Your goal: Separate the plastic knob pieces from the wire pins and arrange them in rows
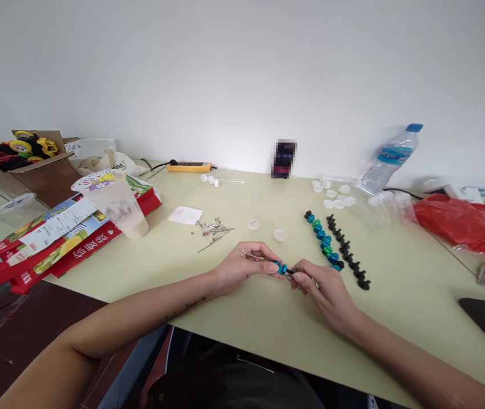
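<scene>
Near the table's front edge, my left hand (244, 268) is closed, its thumb and fingers pinching a small bright-blue knobbed part (282, 268). A thin metal wire-like piece (251, 255) sticks out between the same fingers. My right hand (323, 288) is closed on a thin black stem (290, 272) that meets the blue part; whether the two are joined I cannot tell. Beyond my right hand lies a row of blue and green knobbed parts (319, 233), and beside it a row of black parts (344, 247). Loose thin metal pieces (213, 230) lie in a pile beyond my left hand.
Two white caps (280, 234) sit ahead of my hands, and several more (330, 203) at the back. A plastic cup (125, 210) and red bag (86, 250) stand left. A water bottle (389, 162) leans on the wall; a red plastic bag (455, 221) lies right.
</scene>
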Motion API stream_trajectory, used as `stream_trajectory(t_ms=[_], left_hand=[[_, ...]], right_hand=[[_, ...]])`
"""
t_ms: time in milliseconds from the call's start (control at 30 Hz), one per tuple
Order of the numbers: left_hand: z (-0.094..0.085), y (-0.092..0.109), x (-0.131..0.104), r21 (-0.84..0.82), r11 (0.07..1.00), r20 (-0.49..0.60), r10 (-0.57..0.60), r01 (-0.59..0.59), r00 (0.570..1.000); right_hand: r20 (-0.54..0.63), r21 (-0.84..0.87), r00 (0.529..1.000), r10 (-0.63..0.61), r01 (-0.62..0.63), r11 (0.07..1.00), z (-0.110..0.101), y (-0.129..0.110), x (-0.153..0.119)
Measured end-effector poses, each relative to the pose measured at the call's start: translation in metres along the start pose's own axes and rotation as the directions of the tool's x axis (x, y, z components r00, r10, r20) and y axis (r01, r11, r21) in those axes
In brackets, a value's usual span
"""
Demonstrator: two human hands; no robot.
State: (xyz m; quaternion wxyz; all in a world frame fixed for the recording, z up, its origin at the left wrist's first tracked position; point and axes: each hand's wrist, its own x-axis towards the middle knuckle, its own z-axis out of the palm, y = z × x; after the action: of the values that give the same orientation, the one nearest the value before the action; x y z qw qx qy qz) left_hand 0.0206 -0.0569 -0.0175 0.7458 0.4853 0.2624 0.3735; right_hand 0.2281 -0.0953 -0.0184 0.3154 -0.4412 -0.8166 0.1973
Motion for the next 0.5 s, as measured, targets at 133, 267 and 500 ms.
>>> stream_trajectory(t_ms=[133,267,500], left_hand=[[-0.0025,-0.0012,0.0008,-0.014,1.000,-0.003,0.002,-0.002,1.000],[-0.0036,-0.0027,0.0017,-0.009,1.000,-0.002,0.028,-0.028,1.000],[-0.0023,-0.0024,0.0010,-0.007,1.000,0.013,0.015,-0.015,1.000]], right_hand=[[-0.073,0.024,0.996,0.059,-0.057,0.998,0.0032,0.0032,-0.0024],[-0.069,0.009,0.997,0.046,-0.045,0.999,0.0032,0.0032,-0.0020],[0.007,-0.004,1.000,0.028,-0.028,1.000,-0.0018,-0.0037,0.0035]])
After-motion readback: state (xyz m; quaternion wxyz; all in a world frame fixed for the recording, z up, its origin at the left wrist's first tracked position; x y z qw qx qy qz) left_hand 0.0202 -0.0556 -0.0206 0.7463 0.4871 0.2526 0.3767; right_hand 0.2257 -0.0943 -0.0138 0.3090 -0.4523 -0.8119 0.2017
